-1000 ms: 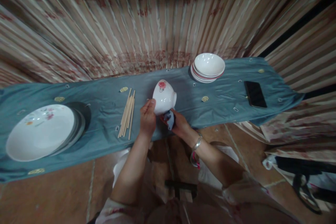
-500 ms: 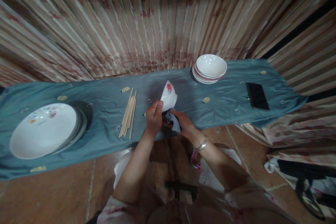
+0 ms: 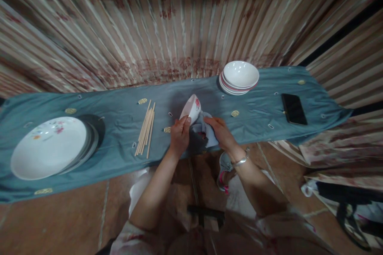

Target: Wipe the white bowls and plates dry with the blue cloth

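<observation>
Chopsticks (image 3: 146, 129): undisturbed on the table (image 3: 116, 127). Left hand (image 3: 180, 135): fingers grasping the white bowl (image 3: 192, 108), tilted above the table, newly rotated. Cloth (image 3: 212, 137): spread wider, apparently bearing on a changed area of the bowl's outside. Right hand (image 3: 223, 132): fingers grasping the cloth, shifted rightward.

No readable word, label, brand or number anywhere. On the blue tablecloth (image 3: 119, 123), small white-edged oblong prints (image 3: 271, 126), too tiny to make out. On the topmost large dish (image 3: 44, 155), below the flower pattern (image 3: 60, 128), a faint greyish line (image 3: 47, 140), too blurred to tell as writing or ornament.
</observation>
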Available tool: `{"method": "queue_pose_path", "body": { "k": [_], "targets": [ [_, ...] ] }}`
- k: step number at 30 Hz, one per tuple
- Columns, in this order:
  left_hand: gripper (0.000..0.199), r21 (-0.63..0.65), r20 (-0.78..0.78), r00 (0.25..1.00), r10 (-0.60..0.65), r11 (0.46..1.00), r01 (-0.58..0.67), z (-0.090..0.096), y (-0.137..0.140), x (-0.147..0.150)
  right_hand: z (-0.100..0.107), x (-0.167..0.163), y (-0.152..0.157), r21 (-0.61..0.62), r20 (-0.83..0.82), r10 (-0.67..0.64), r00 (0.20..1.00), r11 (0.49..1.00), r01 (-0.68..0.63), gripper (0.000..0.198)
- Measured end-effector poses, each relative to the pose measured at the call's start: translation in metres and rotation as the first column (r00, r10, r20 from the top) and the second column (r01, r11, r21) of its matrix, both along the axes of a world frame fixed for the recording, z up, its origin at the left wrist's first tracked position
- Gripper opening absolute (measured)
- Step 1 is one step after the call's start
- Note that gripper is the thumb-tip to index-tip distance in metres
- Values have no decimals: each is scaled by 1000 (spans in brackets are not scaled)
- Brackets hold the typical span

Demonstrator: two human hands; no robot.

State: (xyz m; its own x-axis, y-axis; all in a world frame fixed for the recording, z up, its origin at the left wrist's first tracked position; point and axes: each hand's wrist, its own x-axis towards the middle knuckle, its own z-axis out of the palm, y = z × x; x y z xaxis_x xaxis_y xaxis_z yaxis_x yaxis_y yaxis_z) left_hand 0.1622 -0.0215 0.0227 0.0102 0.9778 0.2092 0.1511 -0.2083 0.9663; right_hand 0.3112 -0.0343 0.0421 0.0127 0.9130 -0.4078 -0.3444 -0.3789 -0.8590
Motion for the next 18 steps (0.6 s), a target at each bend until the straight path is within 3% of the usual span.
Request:
{"method": "queue_pose_path", "body": {
  "k": [4,8,13,18],
  "targets": [
    [30,13,-12,1000,3,1000,-3,-2,-1,6,1,4,0,38,114,-54,992,998,50,28],
    [26,27,-86,996,1,1000,1,-7,-1,10,-3,11,-1,147,311,-28,950,989,-19,35],
    [29,87,-258,965,-44,994,69,-16,-5,15,-3,22,-2,346,630,-152,761,933,-100,46],
    [34,120,-535,842,-71,980,158,-22,-10,21,5,28,-3,357,769,-191,610,920,-163,48]
  ]
}}
